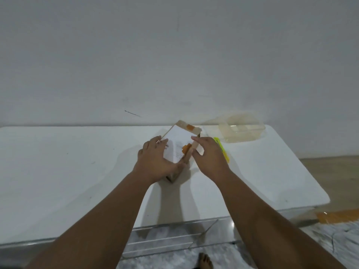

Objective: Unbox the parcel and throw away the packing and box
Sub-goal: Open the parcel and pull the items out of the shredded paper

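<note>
A small brown cardboard parcel (181, 138) with a white label and orange tape stands tilted on the white table (68, 171), near its far edge. My left hand (155, 160) grips the parcel's left side and near corner. My right hand (209, 154) rests against its right side, fingers spread along the top edge and thumb on the side face. The parcel's lower part is hidden behind my hands.
A yellow-green cutter (221, 148) lies just right of the parcel, partly under my right hand. A clear plastic container (240, 131) sits at the table's far right. A wall is close behind. Orange tape (338, 216) lies on the floor at right; a bare foot (205, 261) shows below.
</note>
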